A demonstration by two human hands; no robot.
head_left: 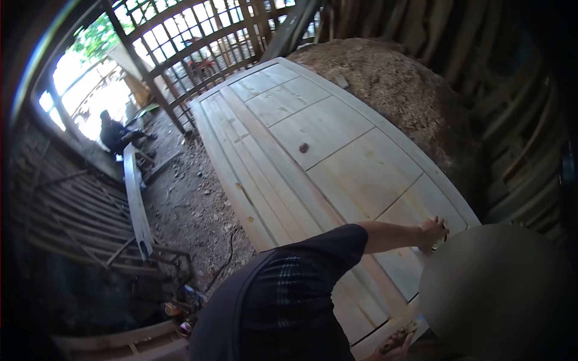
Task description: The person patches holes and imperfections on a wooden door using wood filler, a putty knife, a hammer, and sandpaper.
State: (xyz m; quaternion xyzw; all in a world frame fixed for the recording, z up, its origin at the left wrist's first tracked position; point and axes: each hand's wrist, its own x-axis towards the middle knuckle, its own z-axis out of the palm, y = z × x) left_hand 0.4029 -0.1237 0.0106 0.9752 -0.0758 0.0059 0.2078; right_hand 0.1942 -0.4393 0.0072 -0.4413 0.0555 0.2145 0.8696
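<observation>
A large pale wooden door panel [337, 138], with straight grooves and yellowish patches, stretches out before me. Over its right side reaches my bare forearm from a dark short sleeve. My left hand [431, 233] is bent down at the panel, its fingers curled about a small pale, shiny thing that I cannot make out. Low in the view, my right hand [394, 343] rests near the panel's near edge, fingers spread and dark at the tips. A small dark reddish-brown lump [303, 147] lies on the panel. A grey blurred disc covers the area right of both hands.
Behind the panel rises a heap of wood shavings [385, 78] beside upright boards. A slatted wall [198, 36] stands at the back. At left a person [114, 132] sits by a long plank [135, 198]. Debris covers the dirt floor [192, 192].
</observation>
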